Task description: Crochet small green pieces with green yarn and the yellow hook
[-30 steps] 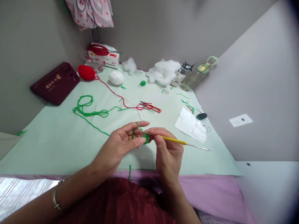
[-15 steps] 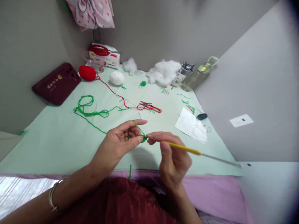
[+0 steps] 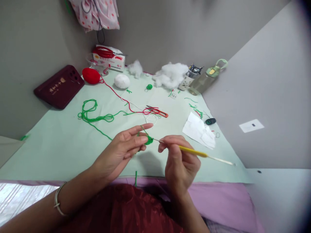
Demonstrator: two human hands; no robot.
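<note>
My left hand (image 3: 126, 145) pinches a small piece of green crochet (image 3: 149, 140) between thumb and fingers, with green yarn (image 3: 145, 130) running up over its raised index finger. In my right hand (image 3: 181, 160) is a crochet hook (image 3: 194, 151) with a yellow handle, held like a pen. Its thin metal tip meets the right edge of the green piece; whether it sits inside a stitch cannot be made out. From the left hand the working strand leads back to a loose heap of green yarn (image 3: 97, 117) on the table.
Orange-handled snips (image 3: 160, 113) lie among red and white strands. Farther back are a red yarn ball (image 3: 91, 75), a white yarn ball (image 3: 121, 81), white stuffing (image 3: 171, 75), a pen cup (image 3: 186, 81) and a bottle (image 3: 202, 81). White paper (image 3: 198, 129) lies right; a dark red phone-shaped case (image 3: 59, 86) stands left.
The left hand has turned, and its thumb now covers more of the green piece. My right hand has shifted slightly right, with more of the hook's metal shaft showing between the hands.
</note>
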